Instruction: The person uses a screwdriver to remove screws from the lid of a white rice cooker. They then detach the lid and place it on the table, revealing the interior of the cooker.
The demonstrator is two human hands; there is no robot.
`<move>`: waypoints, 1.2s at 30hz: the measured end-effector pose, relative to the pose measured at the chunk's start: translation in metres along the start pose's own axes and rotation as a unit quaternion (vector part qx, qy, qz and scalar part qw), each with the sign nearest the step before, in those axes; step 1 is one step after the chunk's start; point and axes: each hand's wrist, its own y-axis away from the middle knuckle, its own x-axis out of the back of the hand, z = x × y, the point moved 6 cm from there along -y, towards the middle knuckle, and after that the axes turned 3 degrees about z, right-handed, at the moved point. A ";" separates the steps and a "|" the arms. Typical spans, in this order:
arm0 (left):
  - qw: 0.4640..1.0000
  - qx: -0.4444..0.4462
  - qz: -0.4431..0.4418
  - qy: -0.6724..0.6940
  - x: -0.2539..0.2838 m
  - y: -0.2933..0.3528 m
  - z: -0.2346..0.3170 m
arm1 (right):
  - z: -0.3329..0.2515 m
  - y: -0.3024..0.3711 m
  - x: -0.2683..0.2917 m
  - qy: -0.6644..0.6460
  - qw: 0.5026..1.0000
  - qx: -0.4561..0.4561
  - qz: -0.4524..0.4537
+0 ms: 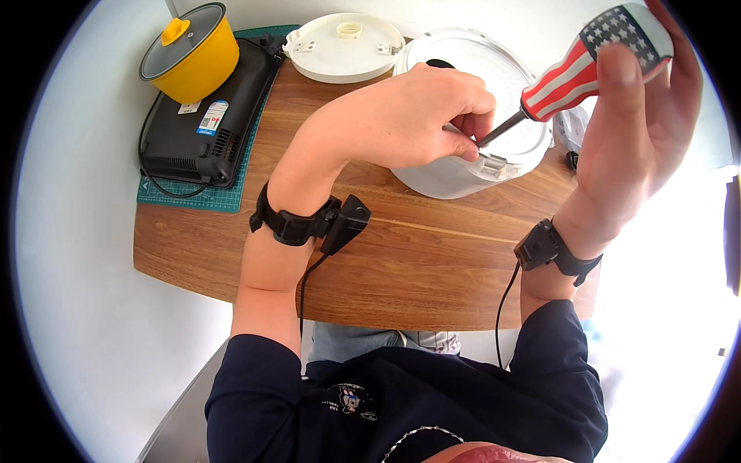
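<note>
A screwdriver [566,82] with a red, white and blue stars-and-stripes handle slants down to the left in my right hand [644,127]. My thumb presses on the handle and the fingers reach around its far side. The metal tip meets the front rim of a round white appliance body [448,179], near a hinge-like fitting [492,166]. Over that rim bends my left hand [409,116], thumb and fingertips pinched together right beside the tip. Whatever they pinch is hidden by the fingers.
A detached white round lid [345,62] lies left of the appliance body. At the far left, a yellow pot [202,65] with a grey lid stands on a black portable stove [197,147], over a green cutting mat [224,199]. Beneath everything is a wooden table [401,270]. Cabled black bands circle both wrists.
</note>
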 end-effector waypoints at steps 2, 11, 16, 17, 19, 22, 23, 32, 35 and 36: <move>1.000 0.007 0.003 0.004 0.001 0.001 -0.001 | -0.014 0.006 0.003 0.203 0.977 -0.068 0.016; 1.000 0.016 -0.004 -0.004 0.001 0.001 -0.001 | -0.006 0.017 -0.021 -0.052 0.988 0.009 0.146; 1.000 0.011 0.002 -0.005 0.001 0.003 -0.004 | -0.011 0.010 -0.026 -0.053 0.978 -0.093 0.176; 1.000 0.014 0.000 -0.005 0.001 0.004 -0.004 | -0.015 0.009 -0.026 -0.031 0.981 -0.093 0.170; 1.000 0.015 -0.005 -0.004 0.002 0.002 -0.002 | -0.023 0.009 -0.025 0.003 0.988 -0.057 0.147; 0.999 0.027 -0.011 -0.021 0.003 0.005 -0.003 | -0.025 0.013 -0.030 -0.014 0.986 -0.027 0.166; 0.999 0.029 -0.004 -0.017 0.005 0.007 -0.004 | -0.022 0.014 -0.037 -0.044 0.972 -0.067 0.220; 1.000 0.020 -0.008 -0.007 0.003 0.002 -0.003 | -0.005 0.016 -0.016 -0.101 0.988 -0.025 0.112; 1.000 0.010 -0.006 -0.005 0.003 0.004 -0.004 | -0.011 0.013 -0.023 -0.057 0.973 -0.107 0.199; 1.000 0.009 -0.003 -0.002 0.004 0.004 -0.003 | -0.009 0.013 -0.019 -0.034 0.975 -0.092 0.197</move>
